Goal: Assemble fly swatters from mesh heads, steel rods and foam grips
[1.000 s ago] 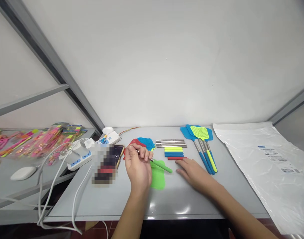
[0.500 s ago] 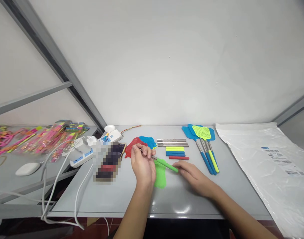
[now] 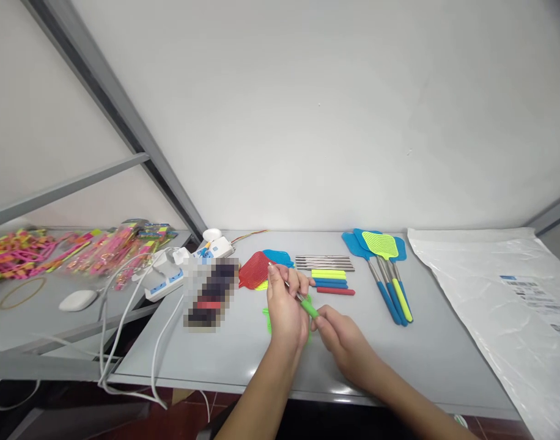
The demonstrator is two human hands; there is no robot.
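Note:
My left hand is closed around a metal rod, which slants down to the right. On its lower end sits a green handle, gripped by the fingers of my right hand. Beneath my left hand lies a green fly swatter head, mostly hidden. Behind that hand are a red swatter head, a blue one and part of a yellow one. Several metal rods lie in a row, with yellow handles, blue handles and a red handle in front.
Several whole fly swatters lie fanned at the right, beside a large white plastic bag. At the left are a blurred phone, a power strip with white cables, and colourful packaged items on another table.
My right hand has gone from the tip of the green handle to a firmer grip on it. Both hands are closer together, and less of the handle shows. The camera view has shifted slightly.

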